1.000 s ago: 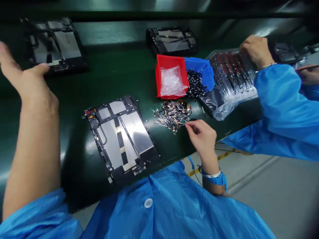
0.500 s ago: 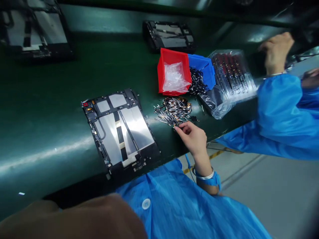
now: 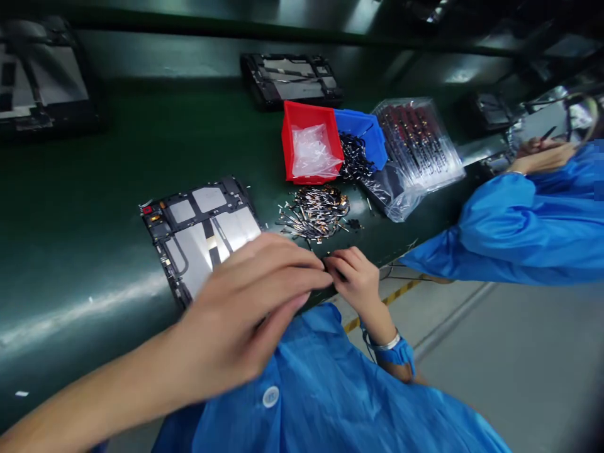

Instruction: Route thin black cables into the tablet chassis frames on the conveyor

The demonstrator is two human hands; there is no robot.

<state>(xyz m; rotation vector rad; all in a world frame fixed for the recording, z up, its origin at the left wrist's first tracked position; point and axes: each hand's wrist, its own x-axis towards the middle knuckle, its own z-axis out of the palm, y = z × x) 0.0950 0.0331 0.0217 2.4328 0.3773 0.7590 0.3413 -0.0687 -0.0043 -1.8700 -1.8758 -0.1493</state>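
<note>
My left hand (image 3: pixel 250 308) reaches in from the lower left, over the lower part of an open tablet-like device (image 3: pixel 189 233). Its fingers are pressed together, their tips meeting those of my right hand (image 3: pixel 356 280). That hand is closed in a pinch near the bench's front edge, a blue strap on its wrist. What either hand holds between the fingertips is too small to name. Just beyond them lies a heap of small black cables with silver and gold ends (image 3: pixel 318 211).
Behind the heap stand a red bin (image 3: pixel 314 173) with clear plastic bits and a blue bin (image 3: pixel 368 138) of black cables. Clear trays (image 3: pixel 419 148) lie right of them. More devices (image 3: pixel 292 78) are farther back. A person in blue sleeves (image 3: pixel 533 226) works at right.
My left hand has come up from the lower left to my right hand, which has drawn back from the cable heap. The other person's hand has moved away to the right.
</note>
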